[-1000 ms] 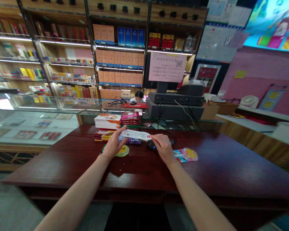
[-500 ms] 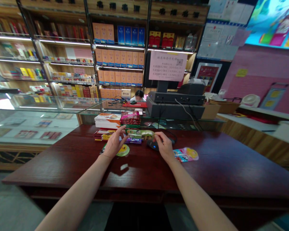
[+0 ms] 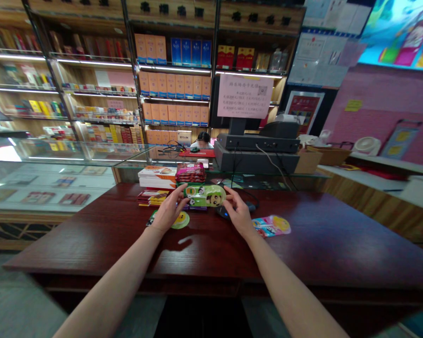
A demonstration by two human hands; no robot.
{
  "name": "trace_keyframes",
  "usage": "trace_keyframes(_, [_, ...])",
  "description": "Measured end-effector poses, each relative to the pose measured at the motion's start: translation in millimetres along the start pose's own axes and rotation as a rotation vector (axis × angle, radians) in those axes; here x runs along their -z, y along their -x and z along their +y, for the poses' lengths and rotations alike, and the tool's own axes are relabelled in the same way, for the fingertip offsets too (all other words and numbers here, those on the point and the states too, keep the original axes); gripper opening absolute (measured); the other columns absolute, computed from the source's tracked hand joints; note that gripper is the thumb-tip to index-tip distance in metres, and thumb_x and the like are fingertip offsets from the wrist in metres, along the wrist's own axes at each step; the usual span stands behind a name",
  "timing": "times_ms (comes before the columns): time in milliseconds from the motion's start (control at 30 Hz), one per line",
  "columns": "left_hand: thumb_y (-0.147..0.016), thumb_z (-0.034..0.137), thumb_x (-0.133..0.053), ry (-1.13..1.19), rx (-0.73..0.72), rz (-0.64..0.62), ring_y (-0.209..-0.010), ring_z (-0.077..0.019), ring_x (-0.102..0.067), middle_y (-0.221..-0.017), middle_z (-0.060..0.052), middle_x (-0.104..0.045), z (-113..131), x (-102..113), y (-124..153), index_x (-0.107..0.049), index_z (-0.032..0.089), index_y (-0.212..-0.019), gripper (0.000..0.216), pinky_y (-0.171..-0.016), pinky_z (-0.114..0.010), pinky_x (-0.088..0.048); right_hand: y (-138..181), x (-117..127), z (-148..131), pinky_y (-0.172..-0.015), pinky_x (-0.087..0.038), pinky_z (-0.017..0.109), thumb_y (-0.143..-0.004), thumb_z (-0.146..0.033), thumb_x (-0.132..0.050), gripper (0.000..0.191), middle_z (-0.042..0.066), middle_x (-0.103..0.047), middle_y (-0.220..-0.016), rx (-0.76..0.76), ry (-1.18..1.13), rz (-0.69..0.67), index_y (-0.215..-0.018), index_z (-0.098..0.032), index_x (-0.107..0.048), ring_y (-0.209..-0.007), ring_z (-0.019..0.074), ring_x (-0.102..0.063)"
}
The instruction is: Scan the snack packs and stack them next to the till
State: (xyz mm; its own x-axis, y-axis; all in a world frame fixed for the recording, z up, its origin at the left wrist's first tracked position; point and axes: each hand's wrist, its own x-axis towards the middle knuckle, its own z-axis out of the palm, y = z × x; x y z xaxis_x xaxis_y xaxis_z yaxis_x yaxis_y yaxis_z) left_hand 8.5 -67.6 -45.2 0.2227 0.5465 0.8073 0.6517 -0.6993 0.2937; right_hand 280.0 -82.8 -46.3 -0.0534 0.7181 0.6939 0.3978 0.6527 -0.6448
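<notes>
Flipped from white back to panda side, the packet (image 3: 205, 196) now faces the person, left hand (image 3: 168, 208) and right hand (image 3: 239, 210) pinching its ends toward the far edge of the worktop (image 3: 313, 249).

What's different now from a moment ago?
The green packet has been turned over: its white printed side showed earlier, its panda side now. The left hand and right hand still hold its ends. The pink packet and red packs stayed put.

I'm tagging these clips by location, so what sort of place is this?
Probably a small shop's sales counter: lit shelves of boxed goods, a glass display case, and what looks like a till behind the wooden table.
</notes>
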Motion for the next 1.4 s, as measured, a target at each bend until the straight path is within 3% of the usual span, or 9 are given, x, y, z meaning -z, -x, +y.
trace_keyframes(100, [-0.098,0.032,-0.053,0.031,0.044,-0.008,-0.079,-0.0125,-0.063,-0.091,0.0,-0.062,0,-1,0,-0.037,0.024,-0.147,0.052,-0.085,-0.028,-0.053,0,0,-1,-0.089,-0.05,0.04,-0.089,-0.033,-0.061,0.059,0.01,-0.068,-0.112,0.106,0.214,-0.035,-0.145,-0.02,-0.047,-0.098,0.0252,-0.064])
trace_keyframes(267, [-0.099,0.033,-0.05,0.018,0.022,-0.052,-0.085,-0.0153,-0.061,-0.091,-0.002,-0.061,3,2,-1,-0.043,0.023,-0.146,0.048,-0.087,-0.031,-0.051,0,0,7,-0.089,-0.047,0.044,-0.09,-0.034,-0.063,0.063,0.011,-0.067,-0.108,0.189,0.435,-0.049,-0.149,-0.02,-0.043,-0.101,0.0293,-0.062])
trace_keyframes(400, [-0.097,0.038,-0.052,0.001,0.034,-0.095,-0.084,-0.0164,-0.059,-0.089,-0.001,-0.058,7,5,-2,-0.039,0.024,-0.15,0.056,-0.089,-0.033,-0.051,-1,-1,13,-0.087,-0.048,0.041,-0.092,-0.037,-0.063,0.062,0.011,-0.067,-0.106,0.207,0.455,-0.049,-0.148,-0.019,-0.043,-0.101,0.0286,-0.063])
trace_keyframes(600, [-0.081,0.052,-0.073,-0.028,0.031,-0.133,-0.095,-0.0215,-0.06,-0.109,-0.006,-0.059,-1,1,1,-0.018,0.027,-0.158,0.098,-0.095,-0.039,-0.05,-1,-1,15,-0.09,-0.046,0.042,-0.093,-0.044,-0.063,0.061,0.01,-0.068,-0.105,0.202,0.45,-0.038,-0.146,-0.019,-0.046,-0.099,0.028,-0.064])
trace_keyframes(833, [-0.085,0.047,-0.07,-0.131,-0.004,-0.137,-0.098,-0.0242,-0.062,-0.104,-0.006,-0.063,-5,4,0,-0.012,0.026,-0.159,0.097,-0.092,-0.039,-0.047,0,1,13,-0.091,-0.044,0.041,-0.092,-0.043,-0.064,0.059,0.009,-0.068,-0.101,0.195,0.471,-0.072,-0.144,-0.019,-0.047,-0.098,0.0272,-0.064])
trace_keyframes(1167, [-0.087,0.051,-0.067,-0.258,-0.033,-0.174,-0.088,-0.0225,-0.06,-0.089,-0.002,-0.06,-2,5,-2,-0.031,0.023,-0.153,0.081,-0.086,-0.036,-0.043,0,1,11,-0.092,-0.043,0.04,-0.094,-0.038,-0.062,0.057,0.007,-0.067,-0.097,0.214,0.484,-0.083,-0.145,-0.018,-0.047,-0.097,0.0263,-0.063])
trace_keyframes(1400, [-0.079,0.05,-0.075,-0.243,-0.015,-0.117,-0.109,-0.0283,-0.057,-0.114,-0.009,-0.058,-2,5,-2,-0.042,0.027,-0.145,0.077,-0.097,-0.043,-0.044,0,3,11,-0.091,-0.044,0.041,-0.093,-0.039,-0.063,0.058,0.008,-0.067,-0.097,0.217,0.52,-0.087,-0.146,-0.02,-0.047,-0.097,0.027,-0.063])
